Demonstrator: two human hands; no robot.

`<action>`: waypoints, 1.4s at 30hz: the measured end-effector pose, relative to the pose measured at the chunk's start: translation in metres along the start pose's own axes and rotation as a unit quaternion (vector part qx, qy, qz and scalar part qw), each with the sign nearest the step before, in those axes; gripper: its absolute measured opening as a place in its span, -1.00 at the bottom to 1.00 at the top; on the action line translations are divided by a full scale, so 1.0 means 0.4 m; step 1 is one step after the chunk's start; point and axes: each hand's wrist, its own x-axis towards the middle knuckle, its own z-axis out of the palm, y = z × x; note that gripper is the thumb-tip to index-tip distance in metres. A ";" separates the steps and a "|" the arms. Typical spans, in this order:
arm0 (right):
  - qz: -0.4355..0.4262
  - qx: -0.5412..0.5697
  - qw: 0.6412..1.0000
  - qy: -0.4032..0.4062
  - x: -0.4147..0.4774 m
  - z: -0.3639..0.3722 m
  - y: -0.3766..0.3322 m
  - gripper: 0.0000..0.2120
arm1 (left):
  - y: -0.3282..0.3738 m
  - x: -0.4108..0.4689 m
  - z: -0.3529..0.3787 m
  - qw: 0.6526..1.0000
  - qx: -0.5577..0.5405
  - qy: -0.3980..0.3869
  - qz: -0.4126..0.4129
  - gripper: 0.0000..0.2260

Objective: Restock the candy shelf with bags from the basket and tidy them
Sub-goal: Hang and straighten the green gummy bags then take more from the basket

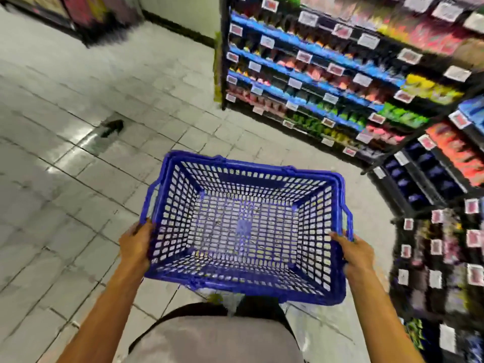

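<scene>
Shelf tags (303, 56) are too blurred to read. Left hand (136, 247) and right hand (357, 254) grip opposite side rims of the blue basket (251, 293) between them.

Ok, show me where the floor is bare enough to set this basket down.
Bare tiles lie left of the basket, this side of the dark mark. A narrower strip runs between basket and candy shelves. The right side is crowded with shelving.
</scene>
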 end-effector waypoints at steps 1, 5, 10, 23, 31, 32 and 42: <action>0.001 0.002 1.000 -0.007 0.009 0.051 -0.031 -0.76 | 0.023 0.030 -0.001 1.000 -0.003 0.012 -0.005 -0.89; 0.010 0.003 0.999 -0.035 0.068 0.263 -0.156 -0.70 | 0.110 0.179 0.018 0.998 -0.017 0.057 -0.028 -0.93; 0.025 -0.004 0.998 -0.056 0.187 0.530 -0.302 -0.74 | 0.228 0.387 0.101 0.993 -0.023 0.108 -0.053 -0.89; 0.026 -0.085 0.987 -0.134 0.471 1.256 -0.773 -0.72 | 0.660 0.873 0.339 0.971 -0.070 0.226 -0.021 -0.95; 0.016 -0.083 0.986 -0.144 0.556 1.777 -0.988 -0.83 | 0.949 1.299 0.399 0.968 -0.063 0.239 -0.043 -0.91; 0.022 -0.082 0.986 -0.142 0.566 1.842 -1.015 -0.85 | 0.994 1.360 0.401 0.970 -0.052 0.233 -0.045 -0.90; 0.048 -0.077 0.991 -0.102 0.723 2.360 -1.285 -0.78 | 1.404 1.888 0.567 0.979 -0.006 0.201 -0.033 -0.82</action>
